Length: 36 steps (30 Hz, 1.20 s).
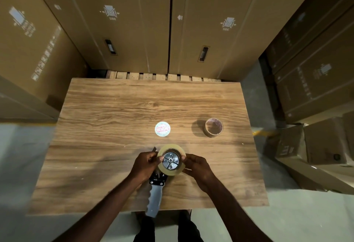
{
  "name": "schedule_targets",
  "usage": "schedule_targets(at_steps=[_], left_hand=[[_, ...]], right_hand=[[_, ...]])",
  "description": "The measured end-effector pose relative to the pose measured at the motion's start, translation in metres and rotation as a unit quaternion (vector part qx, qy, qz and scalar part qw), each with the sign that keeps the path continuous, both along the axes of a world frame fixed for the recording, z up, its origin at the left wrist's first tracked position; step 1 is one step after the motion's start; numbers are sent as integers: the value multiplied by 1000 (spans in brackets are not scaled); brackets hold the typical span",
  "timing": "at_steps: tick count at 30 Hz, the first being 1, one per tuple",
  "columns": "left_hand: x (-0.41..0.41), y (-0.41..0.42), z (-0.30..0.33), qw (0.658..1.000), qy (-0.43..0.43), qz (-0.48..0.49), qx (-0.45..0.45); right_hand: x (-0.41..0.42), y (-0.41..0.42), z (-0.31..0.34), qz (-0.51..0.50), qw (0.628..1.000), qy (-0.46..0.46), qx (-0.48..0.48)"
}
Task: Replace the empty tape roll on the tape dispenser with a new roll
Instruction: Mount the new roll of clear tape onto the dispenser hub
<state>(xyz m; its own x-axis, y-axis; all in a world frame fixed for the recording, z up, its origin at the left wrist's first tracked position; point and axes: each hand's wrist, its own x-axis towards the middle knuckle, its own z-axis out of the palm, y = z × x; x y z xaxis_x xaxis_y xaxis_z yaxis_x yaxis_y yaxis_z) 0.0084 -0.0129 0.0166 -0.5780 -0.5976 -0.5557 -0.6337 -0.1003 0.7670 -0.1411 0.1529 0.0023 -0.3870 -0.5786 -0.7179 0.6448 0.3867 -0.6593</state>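
A tape dispenser (pixel 155 195) with a grey handle lies on the wooden table (pixel 115 119), its handle reaching past the near edge. A new clear tape roll (pixel 168 172) sits around the dispenser's silver hub (pixel 171 160). My left hand (pixel 144 167) grips the roll's left side and the dispenser frame. My right hand (pixel 199 169) pinches the roll's right side. An empty brown cardboard core (pixel 214 127) stands apart on the table to the far right.
A round white printed label disc (pixel 162 129) lies flat near the table's middle. Tall cardboard boxes (pixel 134 21) wall in the far side, with more stacked boxes (pixel 316 81) at the right. Grey floor (pixel 19 165) shows to the left.
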Motion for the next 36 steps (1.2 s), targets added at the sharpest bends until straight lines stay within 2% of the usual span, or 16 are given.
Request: schedule_targets(at_steps=[7, 14, 18, 30, 36], left_hand=[[4, 3, -13, 996, -35, -24, -73], [0, 4, -14, 992, -53, -42, -107], [1, 4, -16, 993, -53, -39, -101], [5, 5, -18, 996, -39, 73, -44], [3, 3, -17, 995, -43, 88, -34]], right_hand=[[-1, 2, -8, -12, 1000, -7, 3], [-1, 1, -14, -14, 1000, -5, 10], [-1, 1, -17, -21, 1000, 0, 16], [-4, -3, -15, -29, 998, 25, 39], [-9, -7, -20, -25, 997, 37, 60]])
